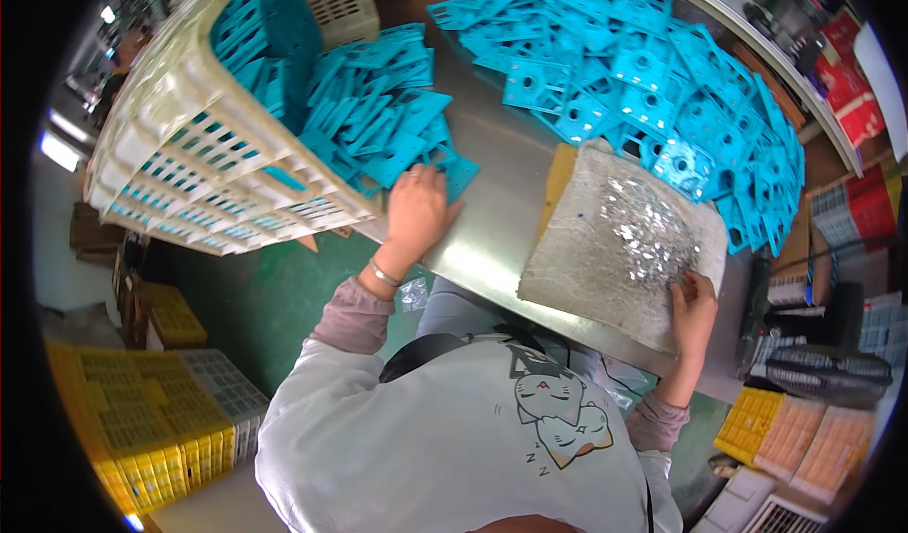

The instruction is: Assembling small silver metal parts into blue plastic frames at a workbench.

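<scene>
My left hand (419, 207) is at the near edge of a heap of turquoise plastic plates (378, 107), beside a cream crate. Its fingers curl over a turquoise plate (459, 177), with the thumb at the plate's near side. On the right, my right hand (695, 311) is at the near right edge of a pile of small shiny metal pieces (653, 235). Its thumb and fingertips are drawn together in a pinch; any piece between them is too small to make out. The pieces lie on a grey cloth (567, 259) on the metal table (492, 192).
The slatted cream crate (218, 174), tilted at the left, holds more turquoise plates. A large pile of plates with holes (653, 79) covers the table's far right. A black fan (828, 372) stands at the right. Yellow crates (142, 419) are stacked at lower left.
</scene>
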Available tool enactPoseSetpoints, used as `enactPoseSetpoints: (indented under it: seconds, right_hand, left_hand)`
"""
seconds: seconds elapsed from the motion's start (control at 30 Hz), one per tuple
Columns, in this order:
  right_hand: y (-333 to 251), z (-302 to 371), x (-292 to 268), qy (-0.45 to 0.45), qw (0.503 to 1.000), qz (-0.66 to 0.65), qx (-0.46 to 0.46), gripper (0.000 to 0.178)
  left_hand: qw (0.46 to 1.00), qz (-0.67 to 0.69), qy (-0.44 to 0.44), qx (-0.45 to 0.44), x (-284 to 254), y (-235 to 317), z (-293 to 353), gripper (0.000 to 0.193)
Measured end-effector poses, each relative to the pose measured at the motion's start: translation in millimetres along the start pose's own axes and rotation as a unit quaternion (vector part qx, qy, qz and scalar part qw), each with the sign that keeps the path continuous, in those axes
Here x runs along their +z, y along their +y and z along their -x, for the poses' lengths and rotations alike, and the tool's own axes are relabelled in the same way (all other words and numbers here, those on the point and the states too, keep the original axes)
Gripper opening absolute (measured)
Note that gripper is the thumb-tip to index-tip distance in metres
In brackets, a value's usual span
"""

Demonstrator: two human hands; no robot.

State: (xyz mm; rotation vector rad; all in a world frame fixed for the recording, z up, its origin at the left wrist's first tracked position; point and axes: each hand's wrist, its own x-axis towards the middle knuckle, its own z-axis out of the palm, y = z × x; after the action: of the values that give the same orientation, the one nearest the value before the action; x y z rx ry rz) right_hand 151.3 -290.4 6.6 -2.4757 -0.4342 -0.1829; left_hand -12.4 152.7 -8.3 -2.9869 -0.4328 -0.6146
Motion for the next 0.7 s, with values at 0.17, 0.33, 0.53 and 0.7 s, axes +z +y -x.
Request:
enactPoseSetpoints:
  seconds: [0.17, 0.33, 0.53, 0.7]
  right_hand:
    - [0.3, 1.4, 0.4, 0.015, 1.000, 0.012, -0.017, 0.031]
    - [-0.8, -2.2, -4.8, 0.021, 1.000, 0.010, -0.014, 0.029]
    - [12.5, -11.2, -5.0, 0.042, 0.999, -0.001, -0.005, 0.027]
    - [10.1, -23.6, -4.3, 0.041, 0.999, -0.003, 0.007, 0.028]
  left_hand:
    - [1.000, -0.018, -0.019, 0.000, 11.7, 7.8, 9.6, 0.030]
    - [0.995, 0.022, 0.101, -0.012, -3.4, 20.9, -9.0, 0.017]
    - [0.981, 0.039, 0.171, -0.083, -14.9, 18.0, -30.9, 0.006]
    - [0.996, 0.079, 0.047, -0.009, 9.2, 28.6, -18.4, 0.016]
